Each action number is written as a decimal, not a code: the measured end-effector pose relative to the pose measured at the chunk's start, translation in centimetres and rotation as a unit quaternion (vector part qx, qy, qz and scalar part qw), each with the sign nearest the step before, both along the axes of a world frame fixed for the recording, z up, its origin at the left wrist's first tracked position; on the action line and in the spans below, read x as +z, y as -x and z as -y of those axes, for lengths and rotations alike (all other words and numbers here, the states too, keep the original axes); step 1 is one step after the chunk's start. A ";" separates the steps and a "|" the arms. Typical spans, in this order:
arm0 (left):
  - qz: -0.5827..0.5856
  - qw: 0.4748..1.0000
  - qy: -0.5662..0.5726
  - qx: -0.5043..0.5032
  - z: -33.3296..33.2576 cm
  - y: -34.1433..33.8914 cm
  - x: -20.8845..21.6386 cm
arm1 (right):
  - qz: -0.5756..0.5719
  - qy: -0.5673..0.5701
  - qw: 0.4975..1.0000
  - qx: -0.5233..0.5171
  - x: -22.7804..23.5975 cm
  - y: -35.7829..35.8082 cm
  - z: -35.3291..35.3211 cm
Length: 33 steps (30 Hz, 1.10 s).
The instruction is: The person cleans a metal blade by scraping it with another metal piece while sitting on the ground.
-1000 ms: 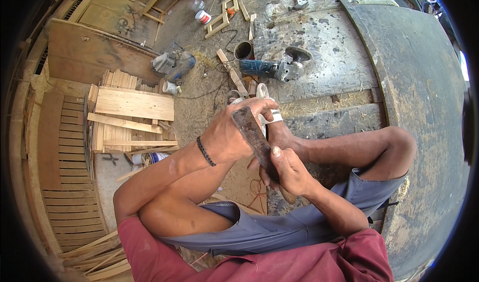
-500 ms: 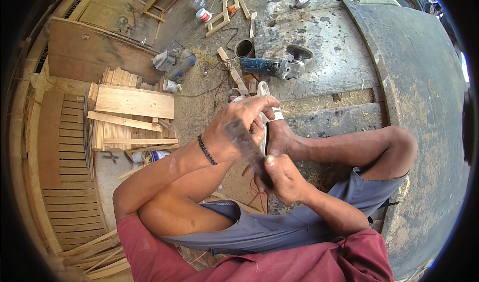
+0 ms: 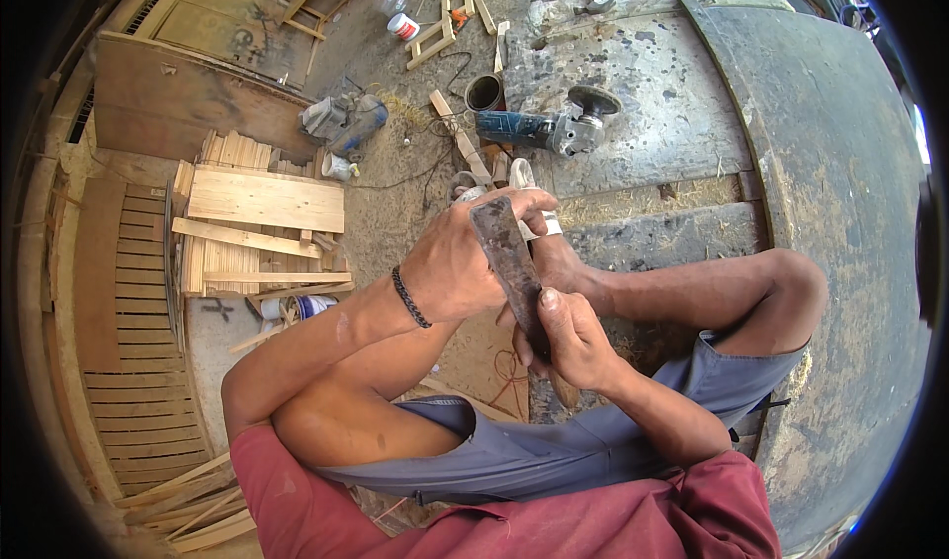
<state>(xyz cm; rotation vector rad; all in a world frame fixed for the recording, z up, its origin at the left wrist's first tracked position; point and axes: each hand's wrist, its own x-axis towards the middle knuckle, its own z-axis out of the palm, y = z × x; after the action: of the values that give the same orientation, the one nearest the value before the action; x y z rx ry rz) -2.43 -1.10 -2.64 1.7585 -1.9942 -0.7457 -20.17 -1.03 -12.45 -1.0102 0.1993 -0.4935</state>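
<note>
bar [image 3: 507,246] looks stiff and heavy, best held near its low end. right hand [image 3: 576,342] grips it there; i can't tell what left hand [image 3: 460,262] holds.

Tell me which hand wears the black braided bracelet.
The left hand: the bracelet circles its wrist. The right hand, gripping the dark flat metal blade, has a bare wrist.

Blade [image 3: 506,253]: dark grey-brown, mottled.
Shirt [image 3: 613,524]: maroon. Shorts [image 3: 534,452]: blue-grey. Bracelet [image 3: 409,299]: black, braided pattern. Grinder [image 3: 514,128]: blue and grey. Boards [image 3: 267,200]: pale yellow. Tub [image 3: 403,27]: white, with red. Bucket [image 3: 314,307]: white, with blue. Metal sheet [image 3: 643,89]: grey, irregular black spots.
</note>
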 end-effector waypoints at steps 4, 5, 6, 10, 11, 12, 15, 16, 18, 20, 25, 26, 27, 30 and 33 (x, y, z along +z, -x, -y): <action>0.001 1.000 -0.006 0.003 0.1 0.1 0.1 | -0.009 -0.007 1.000 0.008 0.3 0.2 0.0; 0.006 1.000 -0.011 0.004 0.1 0.2 0.2 | -0.009 -0.005 1.000 0.008 0.3 0.2 0.0; 0.011 1.000 -0.015 0.005 0.2 0.3 0.3 | -0.010 -0.004 1.000 0.007 0.2 0.2 0.0; 0.009 1.000 -0.007 0.005 0.1 0.2 0.2 | -0.002 0.003 1.000 0.007 0.3 0.2 -0.1; 0.011 1.000 -0.004 0.004 0.1 0.2 0.2 | -0.003 -0.001 1.000 0.004 0.3 0.1 -0.1; 0.013 1.000 -0.001 0.003 0.1 0.2 0.2 | -0.004 -0.006 1.000 0.000 0.2 0.1 -0.2; 0.004 1.000 -0.010 0.011 0.1 0.4 0.3 | -0.005 -0.008 1.000 -0.005 0.1 0.1 -0.3; -0.002 1.000 -0.015 0.015 0.1 0.4 0.4 | -0.004 -0.006 1.000 -0.005 0.1 0.1 -0.3; 0.003 1.000 -0.003 0.011 0.0 0.4 0.3 | -0.006 -0.001 1.000 -0.005 0.2 0.1 -0.3; 0.007 1.000 0.004 0.009 0.0 0.4 0.2 | -0.006 0.002 1.000 -0.006 0.2 0.0 -0.3; 0.008 1.000 0.001 0.013 0.0 0.3 0.1 | -0.006 0.009 1.000 -0.007 0.2 0.0 -0.3; 0.006 1.000 0.000 0.013 0.0 0.3 0.1 | -0.005 0.009 1.000 -0.008 0.2 0.0 -0.3; 0.005 1.000 -0.001 0.013 0.0 0.4 0.1 | -0.003 0.008 1.000 -0.010 0.2 0.0 -0.4; 0.005 1.000 -0.004 0.016 0.0 0.4 0.2 | -0.003 0.007 1.000 -0.006 0.2 0.0 -0.3; 0.019 1.000 0.007 0.002 0.1 0.1 -0.1 | 0.002 0.029 1.000 -0.005 0.1 0.0 -0.4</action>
<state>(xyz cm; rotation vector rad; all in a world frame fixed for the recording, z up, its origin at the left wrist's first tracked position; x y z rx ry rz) -2.56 -1.18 -2.75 1.7808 -2.0159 -0.6998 -20.15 -0.60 -12.32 -1.0647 0.1873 -0.5137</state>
